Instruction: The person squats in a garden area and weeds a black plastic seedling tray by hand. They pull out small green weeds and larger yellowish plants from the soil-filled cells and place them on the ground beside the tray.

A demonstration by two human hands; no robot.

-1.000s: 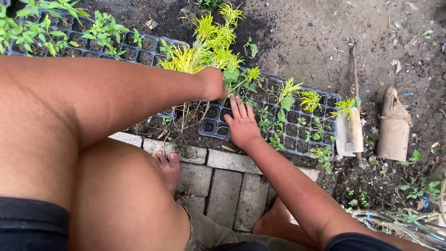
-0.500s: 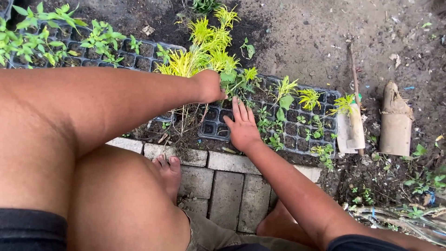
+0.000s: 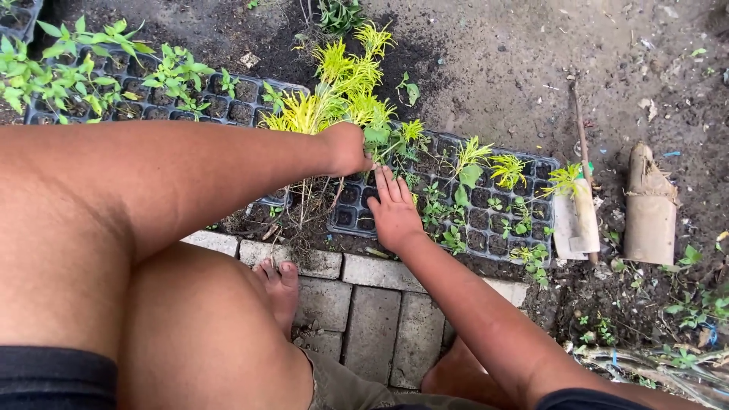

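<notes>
- Left hand (image 3: 348, 149): closed in a fist around a bunch of yellow-green feathery seedlings (image 3: 342, 83), gripped low on the stems; the pale roots with crumbs of soil (image 3: 304, 199) hang below the fist.
- Right hand (image 3: 392, 209): fingers extended and close together, palm down, resting flat on the black plastic cell tray (image 3: 524, 262) at its near-left corner; it holds nothing.
- Position of the plants: the held bunch hangs above the gap between the cell tray and a second black plastic seedling tray with broad-leaved green plants (image 3: 228, 91) at upper left. A few small yellow-green and dark green seedlings (image 3: 474, 163) stand upright in the cell tray, most cells toward the right hand appearing empty.
- Technique, as a judgement: the flat right hand seems well placed to steady the tray; lifting each seedling straight up, held near the base, would likely spare the roots, and a loose fist would avoid crushing the stems.
- Risk, as a judgement: the dangling roots look fragile and could tear if the bunch brushes the tray rim.
- Surroundings: dark bare soil (image 3: 493, 68) behind the trays; a thin brown stick (image 3: 581, 137) and a brown paper-wrapped roll (image 3: 648, 209) lie to the right, beside a pale flat label-like piece (image 3: 573, 220).
- Stance: the person squats on grey paving bricks (image 3: 364, 319), bare toes (image 3: 279, 281) at the brick edge.
</notes>
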